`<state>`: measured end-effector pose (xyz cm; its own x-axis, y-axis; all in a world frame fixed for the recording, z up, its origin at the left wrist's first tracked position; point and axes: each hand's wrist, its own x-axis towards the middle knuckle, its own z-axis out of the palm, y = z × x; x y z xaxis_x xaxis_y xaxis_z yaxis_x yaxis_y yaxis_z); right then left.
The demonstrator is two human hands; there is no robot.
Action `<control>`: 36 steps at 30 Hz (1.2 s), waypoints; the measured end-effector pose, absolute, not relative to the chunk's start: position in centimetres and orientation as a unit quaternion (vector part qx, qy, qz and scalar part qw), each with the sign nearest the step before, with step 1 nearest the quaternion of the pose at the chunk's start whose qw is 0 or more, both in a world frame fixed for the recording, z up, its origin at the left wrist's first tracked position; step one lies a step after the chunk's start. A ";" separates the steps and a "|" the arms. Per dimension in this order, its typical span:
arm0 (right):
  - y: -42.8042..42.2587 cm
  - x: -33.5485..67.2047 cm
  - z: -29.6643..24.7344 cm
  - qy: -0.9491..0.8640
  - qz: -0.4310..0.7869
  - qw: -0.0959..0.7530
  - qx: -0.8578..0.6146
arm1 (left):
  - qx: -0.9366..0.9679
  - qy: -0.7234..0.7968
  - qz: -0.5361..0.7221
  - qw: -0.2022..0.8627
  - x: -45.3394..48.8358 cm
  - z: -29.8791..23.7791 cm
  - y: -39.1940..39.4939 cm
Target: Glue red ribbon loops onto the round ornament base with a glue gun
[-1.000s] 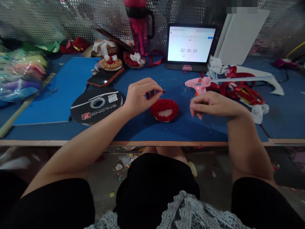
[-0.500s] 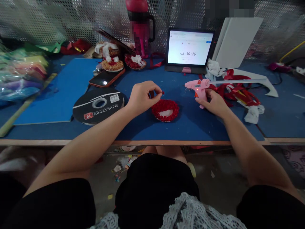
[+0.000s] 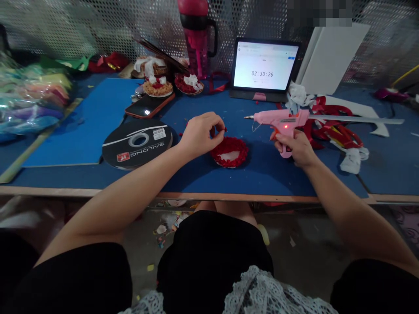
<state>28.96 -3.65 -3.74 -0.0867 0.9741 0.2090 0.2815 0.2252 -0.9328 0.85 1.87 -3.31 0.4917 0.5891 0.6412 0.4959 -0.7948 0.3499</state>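
Between thumb and fingertips, my left hand (image 3: 203,133) pinches a small red piece (image 3: 225,129), too tiny to tell its kind. Just below and to the right of that hand lies a round ornament covered in red bits (image 3: 231,143), with a pale bare patch in its middle. My right hand (image 3: 296,146) is wrapped round the handle of a pink glue gun (image 3: 278,117). The gun's nozzle points left, above and to the right of the ornament. A red light glows on its side, and a long clear glue stick (image 3: 356,118) sticks out of its back.
Left of my left hand lies a black ribbon spool (image 3: 113,150), with a phone (image 3: 147,107) behind it. Decorated round pieces (image 3: 159,89), a pink bottle (image 3: 196,43) and a tablet (image 3: 263,65) stand at the back. Red ribbon (image 3: 340,131) lies at the right.
My right hand has lifted the glue gun, which now shows its nozzle and full glue stick. My left hand stays nearly in place, still pinching the red piece.
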 end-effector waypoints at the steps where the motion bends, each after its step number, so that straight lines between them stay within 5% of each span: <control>1: -3.9 28.7 -3.6 -0.631 0.398 0.456 -0.485 | 0.863 0.313 0.393 0.057 0.9 -3.3 1.9; 36: -4.8 27.8 -3.4 -0.647 0.436 0.400 -0.481 | 0.865 0.289 0.402 0.085 1.6 -3.5 1.1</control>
<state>27.83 -4.75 -3.42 -0.2169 0.9711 0.0993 0.2731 0.1581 -0.9489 1.58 1.11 -3.52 0.5105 0.5679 0.6457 0.4308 -0.8188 0.3795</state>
